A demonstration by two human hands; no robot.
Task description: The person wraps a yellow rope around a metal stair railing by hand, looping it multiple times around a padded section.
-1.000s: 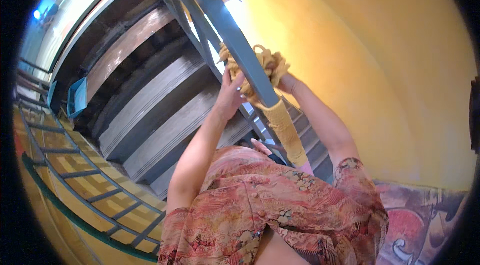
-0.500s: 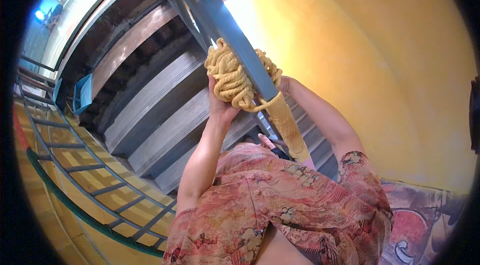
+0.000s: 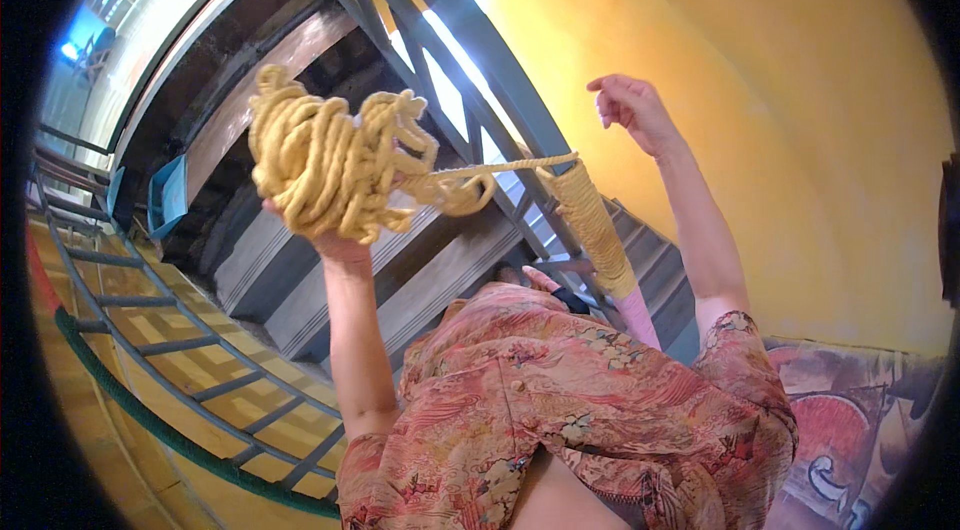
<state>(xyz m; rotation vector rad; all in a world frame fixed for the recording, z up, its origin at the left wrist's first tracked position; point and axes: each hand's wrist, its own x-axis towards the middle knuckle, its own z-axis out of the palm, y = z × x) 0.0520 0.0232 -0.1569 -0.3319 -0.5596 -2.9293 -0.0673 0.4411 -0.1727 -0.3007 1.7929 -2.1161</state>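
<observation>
A thick, tangled bundle of yellow rope [image 3: 315,165] rests in my left hand [image 3: 340,246], its fingers mostly hidden behind the coils. From the bundle one strand stretches right to the blue-grey metal handrail [image 3: 510,100]. There the same kind of rope is wound tightly around the rail as a wrapped section [image 3: 592,220], with a pink covering [image 3: 637,318] below it. My right hand [image 3: 636,113] is raised to the right of the rail, apart from it. Its fingers are loosely bent, and nothing shows in them.
Grey stairs [image 3: 330,275] run behind the rail, and more steps [image 3: 650,260] show at its right. A second railing [image 3: 190,340] with a green-wrapped bar curves at left. A blue dustpan-like object [image 3: 168,196] stands on a step. The yellow wall [image 3: 800,130] rises at right.
The rope bundle has come away from around the rail, moving left in my left hand, and its strand is now stretched out. My right hand has moved up and right, off the rope.
</observation>
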